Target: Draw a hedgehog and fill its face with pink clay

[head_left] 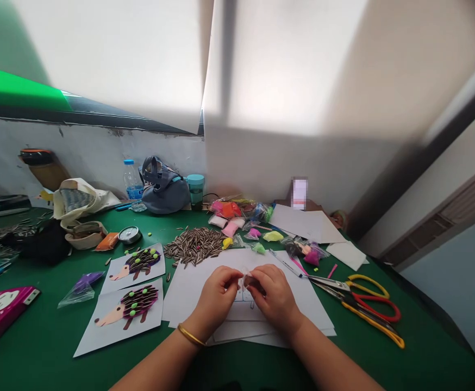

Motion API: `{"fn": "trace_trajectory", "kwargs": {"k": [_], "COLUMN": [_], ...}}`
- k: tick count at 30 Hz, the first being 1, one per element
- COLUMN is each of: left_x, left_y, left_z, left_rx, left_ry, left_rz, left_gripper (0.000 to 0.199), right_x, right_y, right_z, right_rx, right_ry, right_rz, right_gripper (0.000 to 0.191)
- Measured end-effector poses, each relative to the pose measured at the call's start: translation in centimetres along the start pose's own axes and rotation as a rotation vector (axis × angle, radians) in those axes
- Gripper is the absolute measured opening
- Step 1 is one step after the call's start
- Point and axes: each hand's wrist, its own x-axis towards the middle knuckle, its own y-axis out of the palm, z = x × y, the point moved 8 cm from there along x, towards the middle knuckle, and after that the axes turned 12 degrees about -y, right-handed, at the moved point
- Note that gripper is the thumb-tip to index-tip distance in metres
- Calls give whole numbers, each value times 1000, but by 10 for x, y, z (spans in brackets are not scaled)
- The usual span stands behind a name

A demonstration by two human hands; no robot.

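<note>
Over white paper sheets (192, 290), the left hand (216, 296) and right hand (276, 297) pinch a clear plastic bag (244, 273); two seed-spined paper hedgehogs (142, 304) look finished.

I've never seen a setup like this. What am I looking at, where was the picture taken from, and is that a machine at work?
No machine is working here: these are a person's bare hands. The single picture comes from a camera worn on that person's head, looking forward and down.

The left hand, with a gold-coloured bracelet at its wrist, and the right hand pinch what looks like a small clear plastic packet; its contents are hard to tell.

Below them, white paper sheets lie on a green tabletop. Around these are a heap of striped seeds, two white cards with hedgehog pictures, and large scissors with red and yellow handles.
</note>
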Motion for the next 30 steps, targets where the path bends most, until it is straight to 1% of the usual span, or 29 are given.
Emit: {"fn": "trace_trajectory", "kwargs": {"k": [2,4,7,12,17,19,23,30], "left_x": [-1,0,1,3,4,5,7,10], "left_y": [-1,1,5,7,8,8,7,7], "left_z": [-3,-2,4,11,13,14,17,22], "left_rx": [67,69,4,-52,-129,-162,-189,-253], "left_ry": [14,-27,-102,-154,-235,-266,-284,-313], "left_rz": [4,35,102,122,187,193,193,201], "left_gripper": [20,20,22,20,18,19,19,20], "right_x": [1,1,2,3,4,5,5,4], "right_y": [0,1,2,1,4,6,11,16], "right_z": [1,1,2,5,10,13,18,16], "right_rx": [-5,-10,-24,-43,-67,-92,-127,-158], "right_ry": [16,33,38,8,-20,-40,-59,-48], "right_rz": [1,8,10,-14,19,36,69,74], "right_gripper": [10,8,8,9,9,9,8,17]}}
